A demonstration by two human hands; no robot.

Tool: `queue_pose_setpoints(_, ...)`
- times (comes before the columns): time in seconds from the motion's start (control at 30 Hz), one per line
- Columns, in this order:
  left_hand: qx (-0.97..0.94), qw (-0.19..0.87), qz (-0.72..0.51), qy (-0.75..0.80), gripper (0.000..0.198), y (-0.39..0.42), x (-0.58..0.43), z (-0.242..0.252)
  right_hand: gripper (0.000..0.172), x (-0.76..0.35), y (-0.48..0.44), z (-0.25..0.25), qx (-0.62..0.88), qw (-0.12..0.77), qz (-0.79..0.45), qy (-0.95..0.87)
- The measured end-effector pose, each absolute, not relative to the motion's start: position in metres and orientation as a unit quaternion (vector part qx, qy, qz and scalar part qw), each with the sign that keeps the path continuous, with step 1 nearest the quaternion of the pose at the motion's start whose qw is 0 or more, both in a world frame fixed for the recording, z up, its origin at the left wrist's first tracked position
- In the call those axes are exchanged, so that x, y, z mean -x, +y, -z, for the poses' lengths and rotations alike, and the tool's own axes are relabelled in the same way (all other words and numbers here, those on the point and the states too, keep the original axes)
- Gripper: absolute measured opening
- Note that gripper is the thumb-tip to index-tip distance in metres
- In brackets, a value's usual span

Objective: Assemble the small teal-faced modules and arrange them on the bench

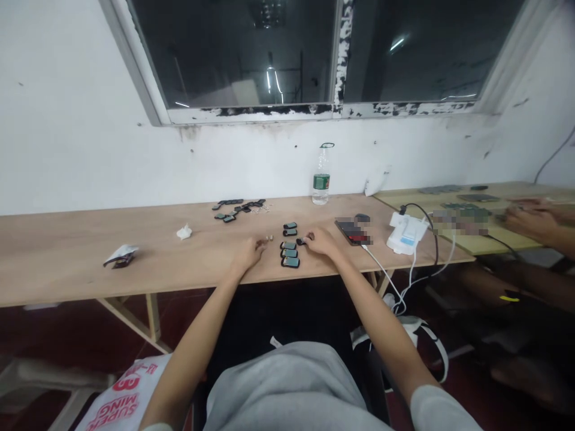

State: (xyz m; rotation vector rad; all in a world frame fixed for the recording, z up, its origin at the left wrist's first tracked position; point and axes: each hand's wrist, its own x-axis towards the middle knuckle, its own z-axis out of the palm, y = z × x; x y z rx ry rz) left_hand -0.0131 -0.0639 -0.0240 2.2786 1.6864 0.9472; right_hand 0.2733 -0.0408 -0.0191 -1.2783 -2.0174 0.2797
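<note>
My right hand (320,240) is closed at the fingertips on a small black-framed piece with a greyish face (301,241), held low over the wooden table. Just left of it, several similar black-framed pieces with grey-green faces (291,262) lie in a column. My left hand (250,254) rests on the table with its fingers slightly bent and apart. Small pale bits (269,237) lie by its fingertips; their kind is too small to tell.
Toward the wall lie more black pieces (229,211) and scattered white bits (261,209). A water bottle (320,182), phone (353,231), white power strip (405,232) with cables, crumpled tissue (184,231) and opened packet (121,256) are around. Another person's hands (530,215) work at right.
</note>
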Motion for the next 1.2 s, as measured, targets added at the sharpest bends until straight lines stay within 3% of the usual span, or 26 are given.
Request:
queue_pose_setpoints(0.1,-0.774,0.085,-0.310,0.545,0.020,-0.063,0.014,0.020,0.009,-0.285,-0.034,0.019,0.493,0.359,-0.158,-0.777)
queue_pose_setpoints(0.27,-0.775,0.119,-0.290,0.548,0.019,-0.064,0.019,0.016,0.016,-0.297,-0.030,0.020,0.478,0.332,-0.204,-0.787)
queue_pose_setpoints(0.67,-0.780,0.154,-0.374,0.478,0.024,-0.089,-0.010,-0.008,0.021,-0.281,-0.036,0.008,0.406,0.461,-0.337,-0.713)
queue_pose_setpoints(0.87,-0.792,0.153,-0.443,0.390,0.025,-0.108,-0.032,-0.021,0.021,-0.262,-0.052,-0.006,0.361,0.474,-0.387,-0.703)
queue_pose_setpoints(1.2,-0.787,0.120,-0.461,0.392,0.019,-0.105,-0.032,-0.018,0.028,-0.245,-0.068,-0.010,0.314,0.467,-0.462,-0.686)
